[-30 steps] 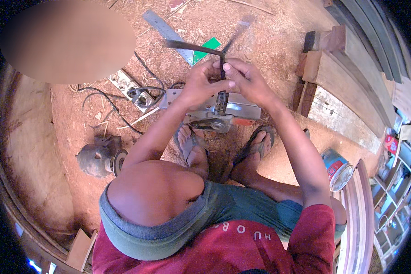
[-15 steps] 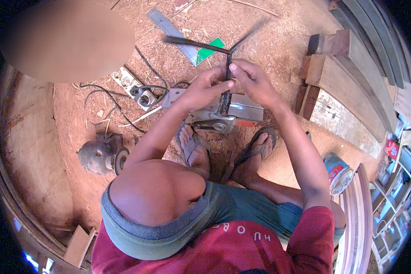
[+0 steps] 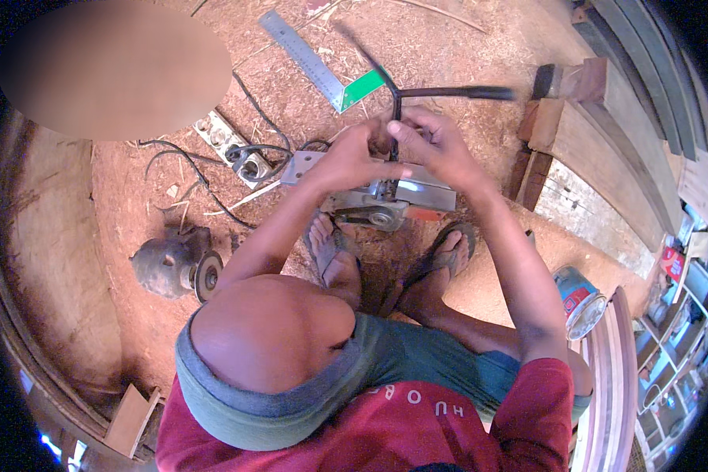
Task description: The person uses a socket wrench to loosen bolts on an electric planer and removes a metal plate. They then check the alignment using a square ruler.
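A dark three-armed wrench (image 3: 394,141) stands over a silver power tool (image 3: 426,193) with flat metal plates, perhaps an electric planer, on the ground between my feet. Its stem runs down to the tool; the other two arms spread out above, one blurred by motion. My right hand (image 3: 436,149) pinches the upper stem between thumb and fingers. Lower down, my left hand (image 3: 352,161) curls about the same stem, its thumb lying across it. The tip where the wrench meets the tool is hard to make out.
Beyond the hands lies a try square (image 3: 311,63) with a green stock (image 3: 363,90). A power strip (image 3: 226,145) with black cords is at left, near a bench grinder (image 3: 173,266). Stacked timber (image 3: 582,149) and a paint bucket (image 3: 580,303) stand at right.
The wrench has turned about its stem: one upper arm now points right and the other far left. Both hands stay at the stem, and the power tool stays in place.
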Available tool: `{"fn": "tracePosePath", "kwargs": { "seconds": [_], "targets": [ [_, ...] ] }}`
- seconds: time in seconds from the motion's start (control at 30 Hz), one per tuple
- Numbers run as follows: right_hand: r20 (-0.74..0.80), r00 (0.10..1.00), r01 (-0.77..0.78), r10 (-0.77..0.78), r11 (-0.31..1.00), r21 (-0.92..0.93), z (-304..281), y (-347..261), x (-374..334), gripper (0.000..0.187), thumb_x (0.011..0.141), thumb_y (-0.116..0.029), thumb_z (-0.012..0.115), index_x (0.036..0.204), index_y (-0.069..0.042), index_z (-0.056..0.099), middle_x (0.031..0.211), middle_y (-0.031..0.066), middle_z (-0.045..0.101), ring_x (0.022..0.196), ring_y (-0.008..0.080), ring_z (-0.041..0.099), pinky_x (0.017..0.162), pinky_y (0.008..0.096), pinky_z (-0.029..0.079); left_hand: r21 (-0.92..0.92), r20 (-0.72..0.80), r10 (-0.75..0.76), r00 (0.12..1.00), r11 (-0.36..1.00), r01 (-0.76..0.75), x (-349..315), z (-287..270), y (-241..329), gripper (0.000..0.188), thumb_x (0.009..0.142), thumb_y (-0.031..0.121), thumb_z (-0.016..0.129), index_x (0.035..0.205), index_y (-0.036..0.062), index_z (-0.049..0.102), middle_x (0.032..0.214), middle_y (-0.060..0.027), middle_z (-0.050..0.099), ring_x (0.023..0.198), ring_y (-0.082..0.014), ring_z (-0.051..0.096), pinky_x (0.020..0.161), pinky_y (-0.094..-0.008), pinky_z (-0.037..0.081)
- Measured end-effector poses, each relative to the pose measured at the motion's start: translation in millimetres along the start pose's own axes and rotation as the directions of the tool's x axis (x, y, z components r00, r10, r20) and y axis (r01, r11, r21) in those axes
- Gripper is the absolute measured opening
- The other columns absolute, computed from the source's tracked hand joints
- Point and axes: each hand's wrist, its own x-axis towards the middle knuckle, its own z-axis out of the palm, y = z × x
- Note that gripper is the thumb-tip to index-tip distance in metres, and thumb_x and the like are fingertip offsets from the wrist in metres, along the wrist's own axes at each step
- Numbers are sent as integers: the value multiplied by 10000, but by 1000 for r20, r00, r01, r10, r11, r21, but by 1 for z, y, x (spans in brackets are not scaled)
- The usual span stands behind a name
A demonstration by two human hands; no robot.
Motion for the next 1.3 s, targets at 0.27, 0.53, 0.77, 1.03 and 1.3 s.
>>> {"fn": "tracePosePath", "kwargs": {
  "seconds": [0.27, 0.53, 0.77, 1.03, 1.3],
  "targets": [
    [-54, 998, -44, 44, 999, 7, -1, -1, 7, 305, 1064, -256, 650, 1212, 3, 713, 974, 46, 705, 888, 161, 682, 829, 326, 555, 60, 214, 83, 973, 993, -98, -11, 2, -22, 304, 843, 142, 842, 1091, -4, 743, 1038, -142, 776, 943, -214, 730, 865, -378, 559],
    [-275, 931, -171, 239, 953, 249, -18, 19, 51, 345, 1125, -254, 541, 1365, -34, 655, 825, -36, 537, 685, 82, 490, 634, 253, 457, -373, -125, -201, 972, 917, 141, -12, -5, -34, 209, 888, 37, 724, 1093, 2, 744, 905, -102, 739, 887, -150, 699, 813, -323, 562],
    [-333, 929, -64, -161, 817, -574, -40, 113, 78, 314, 1056, -156, 569, 1322, -65, 707, 951, 125, 697, 867, 280, 692, 794, 382, 550, 257, -11, 494, 869, 842, -475, -80, 13, 4, 259, 852, 140, 822, 1106, 142, 772, 908, -21, 604, 834, -199, 598, 751, -348, 493],
    [595, 803, 398, 27, 719, -569, -18, 11, 9, 413, 810, -13, 701, 1197, -142, 769, 1290, 121, 687, 1268, 351, 619, 1081, 472, 493, 405, -82, 538, 839, 787, -465, -93, 36, -28, 270, 777, 273, 897, 983, 157, 768, 838, 11, 591, 837, -217, 586, 760, -370, 470],
    [667, 739, 621, -96, 483, -618, -14, -18, 2, 343, 880, -137, 683, 1208, -189, 768, 1327, 38, 680, 1291, 270, 606, 1125, 413, 461, 479, -205, 553, 808, 776, -410, -98, 38, -23, 330, 727, 355, 936, 870, 123, 749, 867, 4, 657, 867, -217, 616, 782, -391, 450]
  ]
}}
